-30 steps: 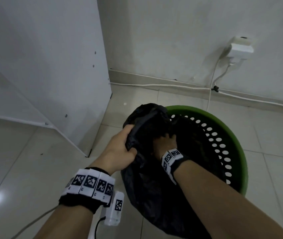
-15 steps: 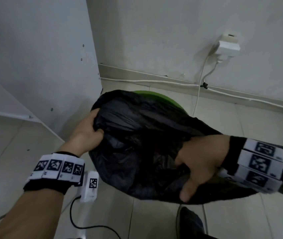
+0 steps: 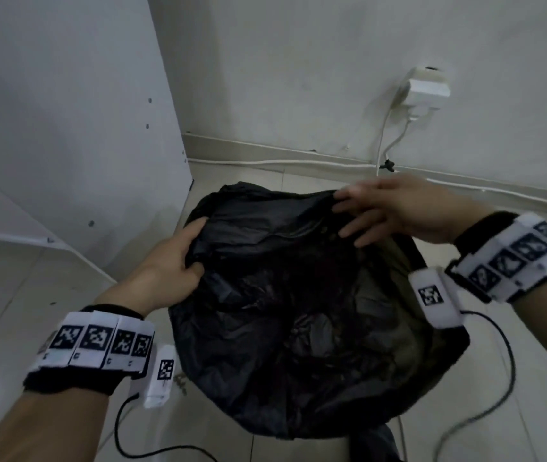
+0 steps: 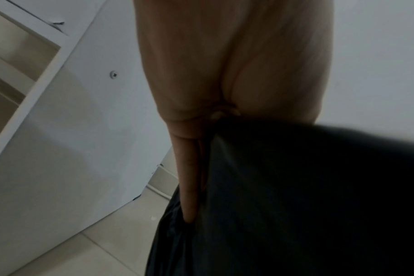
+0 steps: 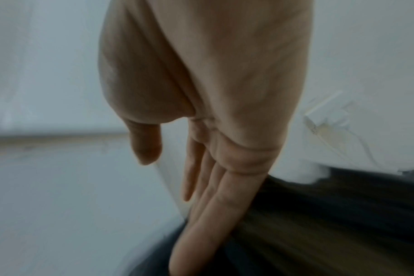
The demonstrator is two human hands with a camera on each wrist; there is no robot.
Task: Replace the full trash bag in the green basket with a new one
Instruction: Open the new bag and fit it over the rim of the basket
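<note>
A black trash bag (image 3: 298, 311) is spread wide over the green basket, hiding it almost fully; only a dull greenish patch (image 3: 398, 261) shows through on the right. My left hand (image 3: 179, 258) grips the bag's left rim, fingers curled into the plastic; the left wrist view shows the same grip (image 4: 201, 149) on the bag (image 4: 296, 205). At the bag's far rim my right hand (image 3: 382, 211) reaches with straight, spread fingers, touching the plastic. In the blurred right wrist view those fingers (image 5: 208, 205) lie flat beside the bag (image 5: 319, 224).
A white cabinet panel (image 3: 82, 128) stands close on the left. The wall behind carries a white socket with a plug (image 3: 425, 91) and cables along the skirting. Cords (image 3: 498, 378) from the wrist cameras trail over the tiled floor. Another dark object (image 3: 375, 445) lies at the bottom edge.
The bag went from bunched between both hands to stretched wide over the basket. My right hand let go of its near-right edge and moved to the far rim with fingers straight.
</note>
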